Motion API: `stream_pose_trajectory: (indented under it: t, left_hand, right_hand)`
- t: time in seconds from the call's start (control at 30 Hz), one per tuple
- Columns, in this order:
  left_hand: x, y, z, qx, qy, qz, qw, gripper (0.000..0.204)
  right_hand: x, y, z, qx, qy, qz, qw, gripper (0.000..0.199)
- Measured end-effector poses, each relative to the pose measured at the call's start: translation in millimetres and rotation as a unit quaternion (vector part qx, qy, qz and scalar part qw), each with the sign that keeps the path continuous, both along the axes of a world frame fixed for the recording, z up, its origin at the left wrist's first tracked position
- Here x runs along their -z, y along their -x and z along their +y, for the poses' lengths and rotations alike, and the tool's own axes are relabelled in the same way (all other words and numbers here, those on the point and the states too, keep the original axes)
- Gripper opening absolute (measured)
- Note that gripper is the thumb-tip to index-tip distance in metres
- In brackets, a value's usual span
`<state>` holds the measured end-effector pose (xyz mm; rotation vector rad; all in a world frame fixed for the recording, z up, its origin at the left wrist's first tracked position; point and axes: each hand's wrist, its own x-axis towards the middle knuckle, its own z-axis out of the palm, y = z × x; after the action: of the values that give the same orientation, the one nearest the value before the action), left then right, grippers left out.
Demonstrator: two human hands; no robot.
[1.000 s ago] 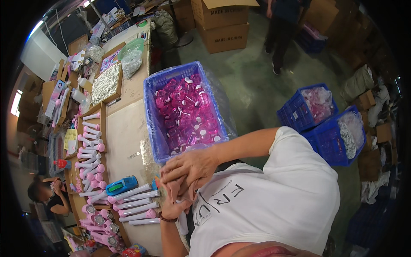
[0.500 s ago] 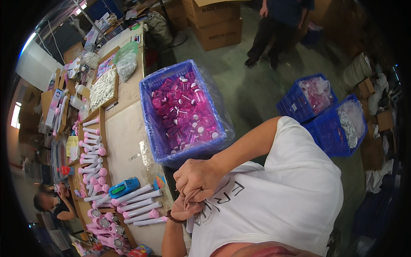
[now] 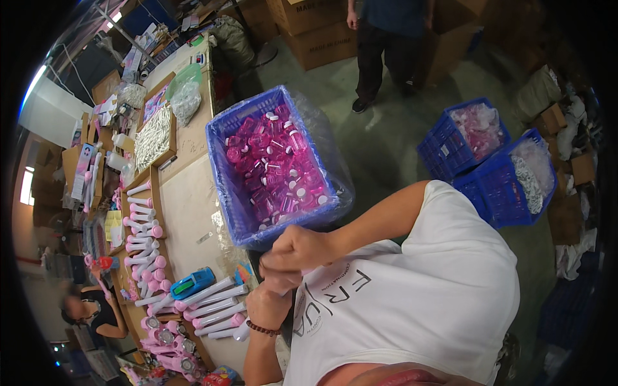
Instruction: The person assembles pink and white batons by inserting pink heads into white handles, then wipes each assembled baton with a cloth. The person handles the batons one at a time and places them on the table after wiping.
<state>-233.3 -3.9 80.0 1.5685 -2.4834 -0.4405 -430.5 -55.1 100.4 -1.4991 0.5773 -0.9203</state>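
My left hand [image 3: 269, 303], with a beaded bracelet at its wrist, is closed in front of my shirt. Just above it my right hand [image 3: 297, 252] is curled and pressed against the left one. A small pink bit shows between them, but my fingers hide what it belongs to. Beyond my hands stands a blue plastic crate [image 3: 222, 199], lined with clear film and filled with translucent pink bottles [image 3: 277, 161] with white caps. Left of my hands, several white-and-pink wand-like handles [image 3: 215, 311] lie on the table beside a blue tape dispenser [image 3: 193, 283].
The long table [image 3: 183, 186] bears trays of pink-and-white handles [image 3: 143, 241] and small white parts [image 3: 153, 138]. Two blue crates [image 3: 444, 151] stand on the floor at right. Cartons [image 3: 318, 45] are stacked behind. One person [image 3: 386, 45] stands ahead; another [image 3: 96, 309] is at far left.
My hands have shifted and turned against each other, the right one rising slightly. The person ahead has stepped left. The person at far left has changed arm position, with a pink wand-like item now visible.
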Motion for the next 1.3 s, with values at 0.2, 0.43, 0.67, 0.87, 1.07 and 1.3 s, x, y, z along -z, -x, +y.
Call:
stream_pose_trajectory:
  t: [0.2,0.43,0.67,0.87,1.07,1.3]
  left_hand:
    - [3,-5,-2,0.022,-0.083,0.157,0.984,0.029]
    - [-9,-3,-21,0.161,-0.21,0.289,0.92,0.051]
    - [-10,12,-27,0.108,-0.363,0.408,0.831,0.027]
    - [9,26,-27,0.031,-0.253,0.455,0.853,0.021]
    - [27,11,-33,0.012,-0.268,0.464,0.844,0.018]
    - [61,3,-38,-0.079,-0.025,0.346,0.935,0.029]
  right_hand:
    - [-9,-1,-11,-0.084,-0.158,-0.016,0.984,0.03]
    - [-13,-3,-11,-0.237,-0.185,-0.162,0.94,0.028]
    - [-9,-8,-8,-0.081,-0.143,-0.179,0.97,0.027]
    - [-4,-14,-23,0.089,-0.171,-0.223,0.956,0.03]
    - [1,-20,-26,0.008,-0.21,-0.267,0.941,0.034]
    - [14,-34,-30,0.083,-0.166,-0.239,0.953,0.04]
